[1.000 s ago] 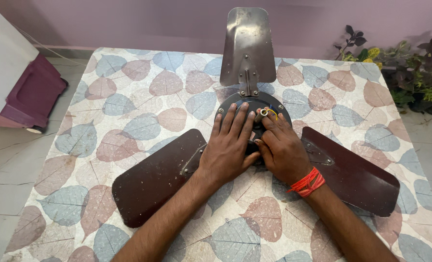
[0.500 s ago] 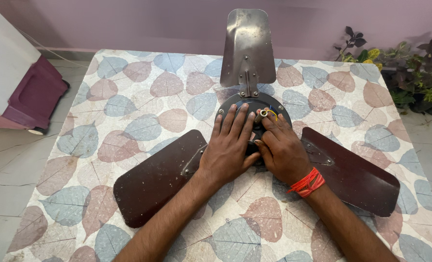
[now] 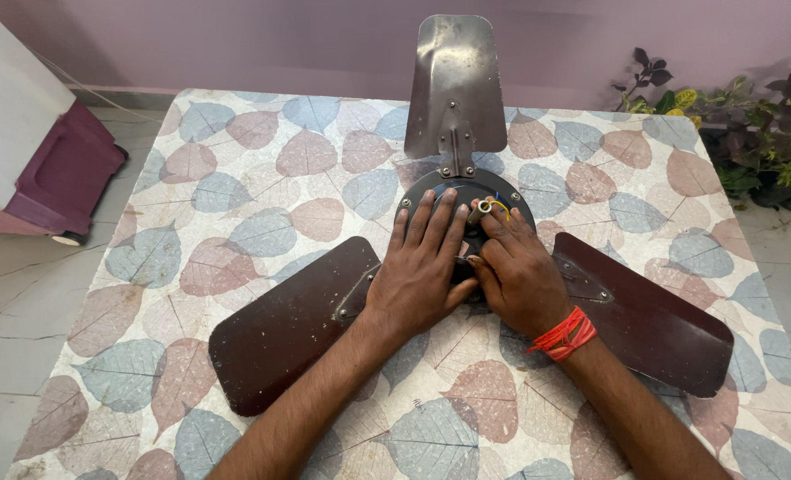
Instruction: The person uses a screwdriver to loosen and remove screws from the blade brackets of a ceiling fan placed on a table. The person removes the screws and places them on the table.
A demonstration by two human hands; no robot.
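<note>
A ceiling fan lies flat on a leaf-patterned cloth (image 3: 262, 204). Its round dark motor hub (image 3: 513, 192) sits in the middle with three blades: a shiny metal one (image 3: 456, 80) pointing away, a brown one (image 3: 289, 324) at the near left, another brown one (image 3: 644, 316) at the right. My left hand (image 3: 422, 267) rests flat on the hub, fingers spread. My right hand (image 3: 515, 267), with a red thread band at the wrist, lies beside it, its fingers pinching a small yellow wire (image 3: 495, 206) at the hub's centre.
A white and maroon object (image 3: 44, 160) stands on the tiled floor at the left. Potted green and dark-leaved plants (image 3: 751, 133) sit at the far right by the purple wall. The cloth's front edge runs below my forearms.
</note>
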